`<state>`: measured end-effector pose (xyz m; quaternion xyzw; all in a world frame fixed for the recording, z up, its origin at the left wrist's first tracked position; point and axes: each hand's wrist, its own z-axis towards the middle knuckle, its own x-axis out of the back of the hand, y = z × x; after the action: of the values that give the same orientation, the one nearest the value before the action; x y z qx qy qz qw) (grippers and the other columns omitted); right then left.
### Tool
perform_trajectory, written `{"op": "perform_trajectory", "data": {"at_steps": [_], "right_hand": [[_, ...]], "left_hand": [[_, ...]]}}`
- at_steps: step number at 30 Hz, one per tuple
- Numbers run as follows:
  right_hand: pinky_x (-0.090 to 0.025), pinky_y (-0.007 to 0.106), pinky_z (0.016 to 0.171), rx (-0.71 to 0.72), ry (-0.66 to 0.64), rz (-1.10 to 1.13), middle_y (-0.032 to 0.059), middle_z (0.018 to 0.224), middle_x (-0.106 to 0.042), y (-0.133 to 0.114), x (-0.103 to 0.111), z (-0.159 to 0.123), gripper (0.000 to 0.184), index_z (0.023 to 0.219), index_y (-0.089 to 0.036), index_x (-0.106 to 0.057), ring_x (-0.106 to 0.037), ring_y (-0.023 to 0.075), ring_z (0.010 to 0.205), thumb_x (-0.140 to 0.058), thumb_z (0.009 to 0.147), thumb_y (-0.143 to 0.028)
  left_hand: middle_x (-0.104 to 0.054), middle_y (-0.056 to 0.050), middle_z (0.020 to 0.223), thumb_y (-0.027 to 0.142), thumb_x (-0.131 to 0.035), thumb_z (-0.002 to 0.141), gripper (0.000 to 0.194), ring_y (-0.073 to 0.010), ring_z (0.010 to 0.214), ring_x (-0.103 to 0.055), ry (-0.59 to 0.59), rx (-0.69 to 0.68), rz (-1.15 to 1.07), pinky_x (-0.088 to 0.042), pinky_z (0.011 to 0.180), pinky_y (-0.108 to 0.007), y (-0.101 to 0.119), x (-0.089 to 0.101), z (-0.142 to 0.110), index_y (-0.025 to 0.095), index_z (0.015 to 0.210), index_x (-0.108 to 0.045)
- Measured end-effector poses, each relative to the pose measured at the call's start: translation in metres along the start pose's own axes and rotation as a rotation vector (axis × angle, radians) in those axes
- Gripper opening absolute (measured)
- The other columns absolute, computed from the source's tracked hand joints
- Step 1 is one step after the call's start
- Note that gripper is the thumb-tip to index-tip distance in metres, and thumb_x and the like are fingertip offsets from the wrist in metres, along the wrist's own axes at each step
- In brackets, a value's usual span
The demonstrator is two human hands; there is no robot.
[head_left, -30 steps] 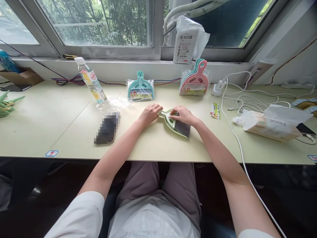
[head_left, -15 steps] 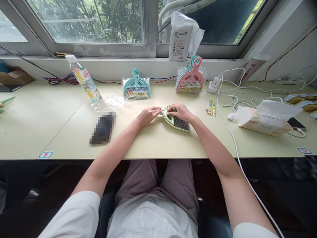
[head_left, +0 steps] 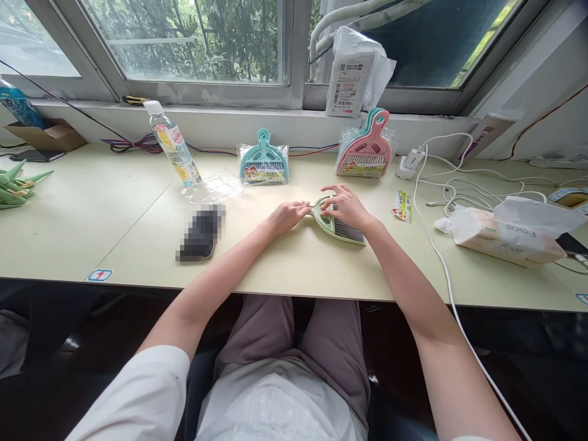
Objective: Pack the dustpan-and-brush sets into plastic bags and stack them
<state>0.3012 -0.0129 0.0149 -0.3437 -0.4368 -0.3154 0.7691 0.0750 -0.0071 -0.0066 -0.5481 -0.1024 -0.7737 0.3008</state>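
Note:
A small green dustpan with a dark-bristled brush (head_left: 342, 229) lies flat on the pale green desk (head_left: 294, 263) in front of me. My left hand (head_left: 287, 215) pinches the tip of its handle, fingers closed. My right hand (head_left: 345, 206) rests on top of the brush where handle meets bristles, fingers spread and pressing down. Behind them stand a wrapped teal dustpan set (head_left: 263, 166) and a wrapped pink dustpan set (head_left: 365, 149) against the sill.
A tilted water bottle (head_left: 173, 146), an empty clear wrapper (head_left: 212, 186) and a dark blurred object (head_left: 201, 232) lie to the left. A small label (head_left: 402, 206), white cables (head_left: 452, 184) and a tissue pack (head_left: 508, 231) sit to the right. A white package (head_left: 351, 79) stands on the sill.
The brush has settled flat into the dustpan, its bristles no longer sticking out past the rim. My right fingers have spread over it. The left hand stays on the handle.

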Motion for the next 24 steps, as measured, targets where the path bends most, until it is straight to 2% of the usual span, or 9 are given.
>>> {"op": "perform_trajectory", "data": {"at_steps": [2,6,8,12,14,17,20,22,24], "right_hand": [[-0.041,0.048,0.102,0.006,-0.022,0.024,0.0028,0.129,-0.06,0.001,0.0,0.0,0.009,0.076,-0.025,-0.074,-0.05,0.0292,0.121,-0.071,0.077,-0.033],[-0.044,0.043,0.099,-0.006,-0.122,0.135,0.0008,0.122,-0.067,0.0,0.002,-0.001,0.009,0.079,-0.026,-0.073,-0.061,0.0257,0.112,-0.065,0.08,-0.031],[-0.043,0.044,0.1,-0.01,-0.131,0.15,0.001,0.121,-0.067,0.0,0.001,-0.003,0.01,0.08,-0.026,-0.073,-0.063,0.0258,0.11,-0.064,0.08,-0.031],[-0.038,0.049,0.101,0.001,-0.058,0.093,0.0013,0.124,-0.066,-0.001,-0.003,-0.007,0.011,0.079,-0.026,-0.072,-0.06,0.0275,0.113,-0.063,0.079,-0.031],[-0.038,0.05,0.1,-0.015,0.015,0.051,0.0025,0.122,-0.066,-0.001,-0.006,-0.007,0.011,0.078,-0.026,-0.072,-0.058,0.0284,0.113,-0.063,0.079,-0.031],[-0.04,0.048,0.096,-0.076,0.112,0.038,0.0044,0.115,-0.067,-0.003,-0.009,-0.006,0.011,0.078,-0.026,-0.073,-0.057,0.0287,0.11,-0.066,0.077,-0.034],[-0.038,0.048,0.095,-0.158,0.211,0.057,0.0049,0.115,-0.066,-0.009,-0.009,-0.003,0.015,0.08,-0.026,-0.073,-0.054,0.0296,0.11,-0.066,0.076,-0.038],[-0.037,0.049,0.095,-0.228,0.296,0.071,0.0056,0.118,-0.064,-0.016,-0.01,-0.001,0.017,0.079,-0.025,-0.071,-0.052,0.0306,0.113,-0.064,0.077,-0.04],[-0.037,0.049,0.095,-0.305,0.376,0.08,0.0065,0.121,-0.062,-0.024,-0.012,0.0,0.019,0.077,-0.023,-0.069,-0.05,0.0312,0.115,-0.062,0.077,-0.041]], "left_hand": [[-0.065,-0.013,0.123,0.002,-0.044,0.089,0.031,-0.018,0.117,-0.061,0.007,0.005,-0.008,-0.053,0.091,-0.029,0.001,0.0,0.0,0.012,0.112,-0.063],[-0.067,-0.014,0.12,0.002,-0.045,0.088,0.028,-0.0171,0.113,-0.063,-0.014,-0.01,0.01,-0.053,0.089,-0.027,0.004,0.002,-0.001,0.012,0.106,-0.064],[-0.067,-0.014,0.119,0.003,-0.044,0.089,0.027,-0.017,0.111,-0.063,-0.03,-0.025,0.024,-0.053,0.088,-0.027,0.006,0.003,-0.001,0.011,0.105,-0.064],[-0.065,-0.015,0.121,0.003,-0.04,0.089,0.029,-0.0183,0.111,-0.062,-0.038,-0.024,0.001,-0.052,0.087,-0.029,0.005,0.001,0.0,0.011,0.105,-0.063],[-0.065,-0.014,0.121,0.004,-0.039,0.09,0.029,-0.0191,0.113,-0.059,0.008,-0.008,-0.048,-0.05,0.092,-0.032,0.003,0.0,0.0,0.011,0.105,-0.063],[-0.059,-0.012,0.13,0.009,-0.04,0.091,0.031,-0.0205,0.124,-0.051,0.182,0.141,-0.177,-0.036,0.11,-0.043,0.001,0.003,0.002,0.016,0.114,-0.06],[-0.043,-0.014,0.145,0.017,-0.047,0.09,0.04,-0.0239,0.138,-0.036,0.359,0.44,-0.399,-0.023,0.116,-0.049,0.007,0.012,0.007,0.017,0.13,-0.048],[-0.042,-0.015,0.146,0.025,-0.048,0.091,0.047,-0.0254,0.139,-0.034,0.363,0.6,-0.672,-0.026,0.115,-0.048,0.015,0.019,0.01,0.018,0.137,-0.04],[-0.051,-0.013,0.137,0.033,-0.045,0.093,0.046,-0.025,0.131,-0.045,0.234,0.668,-1.071,-0.034,0.11,-0.047,0.025,0.024,0.014,0.021,0.136,-0.039]]}}
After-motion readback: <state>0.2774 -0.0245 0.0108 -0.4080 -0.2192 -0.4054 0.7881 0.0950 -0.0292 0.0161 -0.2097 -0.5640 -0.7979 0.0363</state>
